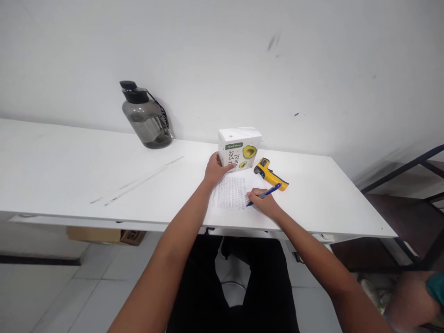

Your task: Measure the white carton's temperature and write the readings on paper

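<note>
A white box point(240, 147) with avocado pictures stands upright on the white table point(69, 175). My left hand point(217, 170) grips its lower left side, thumb across the front and fingers around the edge. In front of the box lies a sheet of paper point(229, 193) covered with rows of handwriting. My right hand point(262, 202) rests on the sheet's right side, closed around a blue pen point(272, 190) whose tip touches the paper or is just above it. A yellow and black infrared thermometer point(272, 175) lies to the right of the box, just beyond the pen.
A large grey water bottle point(147, 118) with a black lid stands at the back left by the wall. Below the table on the left is a cardboard box point(104, 235). At the right are a dark metal frame point(416, 162) and part of another person point(412, 298).
</note>
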